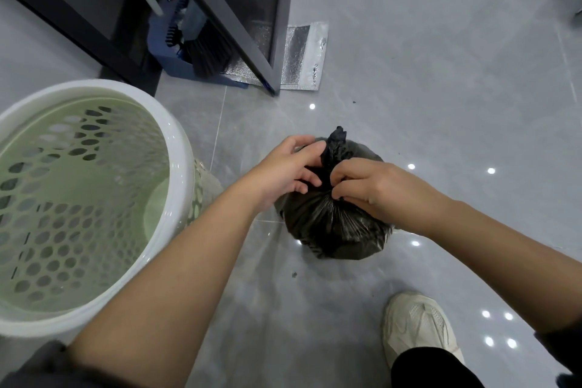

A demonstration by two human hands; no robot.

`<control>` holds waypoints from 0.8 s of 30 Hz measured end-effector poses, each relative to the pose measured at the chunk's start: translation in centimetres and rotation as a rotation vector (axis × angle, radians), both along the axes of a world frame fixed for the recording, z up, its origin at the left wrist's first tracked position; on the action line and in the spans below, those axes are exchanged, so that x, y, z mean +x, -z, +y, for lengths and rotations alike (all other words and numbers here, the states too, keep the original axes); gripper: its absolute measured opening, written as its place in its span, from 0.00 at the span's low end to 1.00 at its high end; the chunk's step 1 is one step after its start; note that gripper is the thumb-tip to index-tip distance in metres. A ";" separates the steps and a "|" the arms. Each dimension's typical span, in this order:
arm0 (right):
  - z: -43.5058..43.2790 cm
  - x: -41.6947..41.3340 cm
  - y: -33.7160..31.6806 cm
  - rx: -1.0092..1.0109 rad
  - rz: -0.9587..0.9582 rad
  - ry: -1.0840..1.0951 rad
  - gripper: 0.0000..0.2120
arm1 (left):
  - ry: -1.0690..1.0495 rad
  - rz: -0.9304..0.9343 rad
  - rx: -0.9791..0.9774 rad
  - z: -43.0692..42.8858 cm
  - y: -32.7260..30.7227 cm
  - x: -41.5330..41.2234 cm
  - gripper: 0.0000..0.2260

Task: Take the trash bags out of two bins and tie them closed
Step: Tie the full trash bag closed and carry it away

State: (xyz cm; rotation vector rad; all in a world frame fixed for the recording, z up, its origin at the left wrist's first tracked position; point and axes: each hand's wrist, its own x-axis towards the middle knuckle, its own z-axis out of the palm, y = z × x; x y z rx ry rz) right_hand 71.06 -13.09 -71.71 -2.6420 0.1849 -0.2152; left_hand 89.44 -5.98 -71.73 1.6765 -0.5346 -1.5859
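The black trash bag [330, 230] sits on the grey tiled floor [441, 104], a rounded, full bundle resting on its own base, so neither hand has to carry its weight while the mouth is closed. Its plastic is gathered into tight pleats that run up to a narrow neck, and above the neck a twisted tail [335, 143] stands up and away from the person.

The neck lies between the two hands. The left hand [283, 170] comes in from the left, its fingers [310, 148] curled, with thumb and forefinger pinching the side of the tail. The right hand [378, 189] meets it from the other side, its fingers [346, 167] bent down and clamped on the gathered plastic right at the base of the tail, which probably keeps the twist from slipping loose while the left hand works the tail. Whether a knot is already formed under the fingers is hidden.

Just left of the bag stands the bin [181, 151], a white rim around a pale green perforated basket with no liner visible in it — so this bag looks to be already out. A pale shoe [419, 324] stands near the bag. Further off, a broom [204, 53] and blue dustpan [170, 60] rest behind a dark-framed door [267, 66], beside a silver foil pouch [304, 53].
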 end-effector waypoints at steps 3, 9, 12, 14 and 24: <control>0.1 0.0 -0.2 0.013 0.010 -0.042 0.12 | 0.121 0.088 0.025 -1.2 -0.1 -0.2 0.21; 0.0 -0.3 0.3 0.088 -0.042 -0.006 0.11 | 0.113 0.263 -0.011 -1.7 0.9 -0.6 0.07; 0.0 -0.5 0.7 0.258 -0.062 0.104 0.07 | 0.017 0.303 -0.047 -1.0 1.5 -0.7 0.06; -0.1 -0.7 1.0 0.364 -0.072 0.168 0.04 | 0.005 0.299 -0.079 -0.5 1.7 -0.7 0.06; 0.3 -1.4 1.8 0.788 -0.087 0.340 0.06 | 0.122 -0.090 -0.201 1.0 1.8 -1.4 0.07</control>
